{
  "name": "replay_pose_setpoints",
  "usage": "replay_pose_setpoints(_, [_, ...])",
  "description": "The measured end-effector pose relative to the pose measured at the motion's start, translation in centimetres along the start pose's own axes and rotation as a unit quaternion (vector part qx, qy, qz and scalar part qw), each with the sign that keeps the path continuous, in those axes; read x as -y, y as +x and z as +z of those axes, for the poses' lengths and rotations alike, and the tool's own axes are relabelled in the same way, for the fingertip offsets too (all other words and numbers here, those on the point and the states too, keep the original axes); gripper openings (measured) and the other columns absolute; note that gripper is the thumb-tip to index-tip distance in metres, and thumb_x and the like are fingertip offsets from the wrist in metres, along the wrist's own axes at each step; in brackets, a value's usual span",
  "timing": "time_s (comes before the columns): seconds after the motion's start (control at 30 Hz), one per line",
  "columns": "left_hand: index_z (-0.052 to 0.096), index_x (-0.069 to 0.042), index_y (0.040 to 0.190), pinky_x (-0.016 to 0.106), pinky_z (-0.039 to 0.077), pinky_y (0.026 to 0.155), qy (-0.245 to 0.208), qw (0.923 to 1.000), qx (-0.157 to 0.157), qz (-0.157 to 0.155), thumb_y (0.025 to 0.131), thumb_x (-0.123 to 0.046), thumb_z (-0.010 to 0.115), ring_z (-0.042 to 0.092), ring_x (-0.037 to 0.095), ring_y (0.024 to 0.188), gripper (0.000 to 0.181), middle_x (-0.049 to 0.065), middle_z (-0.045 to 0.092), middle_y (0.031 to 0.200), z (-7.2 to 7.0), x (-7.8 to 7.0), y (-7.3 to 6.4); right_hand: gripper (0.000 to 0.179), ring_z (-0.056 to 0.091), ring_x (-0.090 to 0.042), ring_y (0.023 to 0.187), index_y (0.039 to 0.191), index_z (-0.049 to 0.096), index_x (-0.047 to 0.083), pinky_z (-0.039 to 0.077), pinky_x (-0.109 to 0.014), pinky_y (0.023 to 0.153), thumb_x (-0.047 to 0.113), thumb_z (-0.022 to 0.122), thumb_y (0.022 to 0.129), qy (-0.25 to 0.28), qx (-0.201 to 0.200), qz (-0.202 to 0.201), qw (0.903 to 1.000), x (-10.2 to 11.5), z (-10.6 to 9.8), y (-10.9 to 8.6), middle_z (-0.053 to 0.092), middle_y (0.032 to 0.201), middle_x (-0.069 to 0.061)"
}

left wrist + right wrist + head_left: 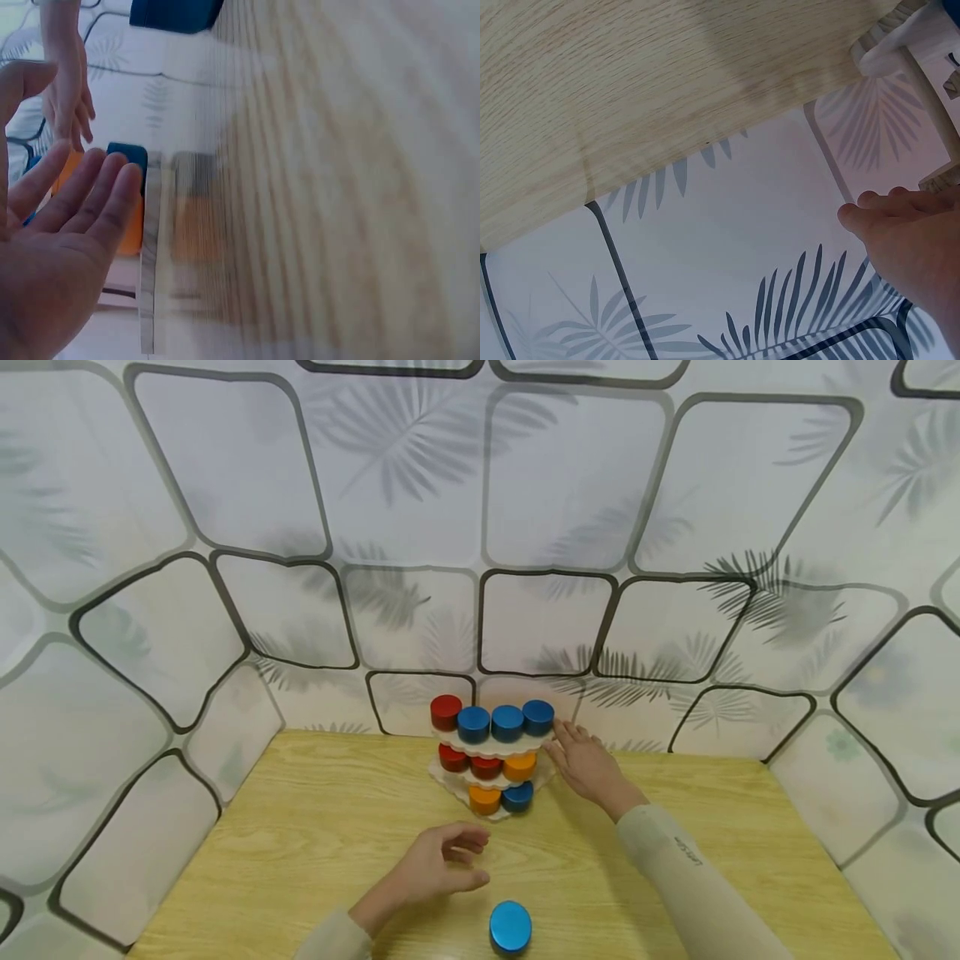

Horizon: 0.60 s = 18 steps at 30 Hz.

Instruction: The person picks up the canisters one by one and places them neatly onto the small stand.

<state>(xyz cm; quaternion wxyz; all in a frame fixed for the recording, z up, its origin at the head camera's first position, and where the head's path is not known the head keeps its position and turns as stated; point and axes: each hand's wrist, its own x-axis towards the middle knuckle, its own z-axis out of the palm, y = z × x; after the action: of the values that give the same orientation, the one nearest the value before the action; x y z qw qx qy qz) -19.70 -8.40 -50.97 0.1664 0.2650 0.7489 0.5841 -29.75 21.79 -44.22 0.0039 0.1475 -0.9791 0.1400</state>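
Observation:
A tiered wooden stand (495, 748) with scalloped shelves stands against the back wall, carrying red, orange and blue round blocks. On its top shelf are a red block (446, 713) and three blue ones. The middle shelf bears two red blocks and an orange block (520, 767); the bottom one holds an orange and a blue block. My right hand (588, 768) reaches to the stand's right side, fingers extended beside the top shelf's edge; contact is hard to tell. My left hand (437, 864) hovers in front, empty, its fingers loosely bent. Near it lies a loose blue block (510, 927).
The light wood table (315, 827) runs back to a patterned cloth wall (555, 618) right behind the stand. Similar cloth rises along the left and right sides. In the right wrist view, a wooden shelf edge (939, 178) is just above my fingers.

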Motion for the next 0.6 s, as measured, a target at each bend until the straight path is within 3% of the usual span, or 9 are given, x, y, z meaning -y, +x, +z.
replay_pose_setpoints(0.2, [0.059, 0.001, 0.144, 0.028, 0.057, 0.102, -0.018, 0.9970, 0.075, 0.001, 0.094, -0.020, 0.080, 0.065, 0.029, 0.127, 0.058, 0.021, 0.066, 0.139, 1.1, -0.3, -0.6, 0.067, 0.029, -0.053, 0.155, 0.166, 0.023, -0.002, 0.025, -0.069, 0.125, 0.043, 0.032, 0.116, -0.001, 0.003, 0.001, 1.0000, 0.0, 0.0, -0.1, 0.028, 0.169, -0.029])
replay_pose_setpoints(0.47, [0.058, -0.002, 0.146, 0.027, 0.054, 0.106, -0.036, 0.9914, 0.125, -0.012, 0.090, -0.023, 0.084, 0.064, 0.022, 0.129, 0.065, 0.019, 0.065, 0.142, 2.7, -0.6, -0.9, 0.067, 0.029, -0.053, 0.154, 0.165, 0.023, -0.003, 0.024, -0.069, 0.125, 0.041, 0.034, 0.116, 0.000, 0.002, -0.001, 1.0000, -0.1, 0.1, -0.1, 0.029, 0.169, -0.030])
replay_pose_setpoints(0.6, [0.058, -0.003, 0.147, 0.026, 0.053, 0.106, -0.030, 0.9899, 0.138, -0.010, 0.091, -0.023, 0.084, 0.065, 0.012, 0.126, 0.065, 0.018, 0.066, 0.142, 3.0, -0.8, -1.0, 0.066, 0.029, -0.054, 0.154, 0.165, 0.024, -0.003, 0.025, -0.070, 0.124, 0.041, 0.033, 0.116, -0.001, -0.001, -0.004, 1.0000, 0.0, 0.0, 0.1, 0.030, 0.168, -0.030])
